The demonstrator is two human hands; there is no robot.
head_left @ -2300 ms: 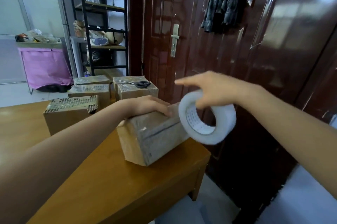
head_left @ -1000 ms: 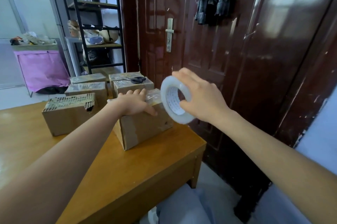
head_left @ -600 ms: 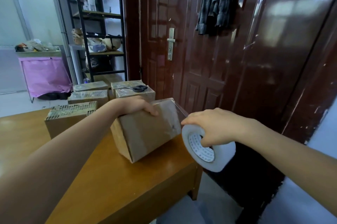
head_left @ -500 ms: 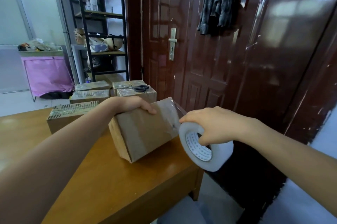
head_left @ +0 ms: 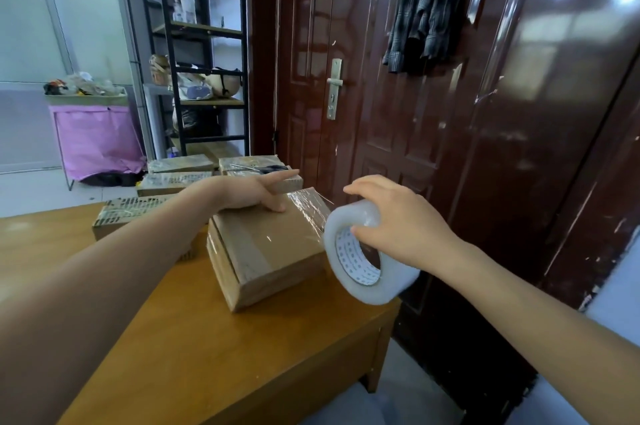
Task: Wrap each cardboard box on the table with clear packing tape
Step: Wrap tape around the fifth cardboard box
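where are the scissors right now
In the head view the scissors lie on top of a far cardboard box at the back of the table, just beyond the left hand, near the door.

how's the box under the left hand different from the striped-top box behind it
The near box sits at the table's right end with clear tape glinting over it, touched by the left hand. The striped-top box lies farther left, untouched, half hidden behind the forearm. Both are brown cardboard.

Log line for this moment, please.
left hand steadying box | right hand holds tape roll | tape on box | scissors behind
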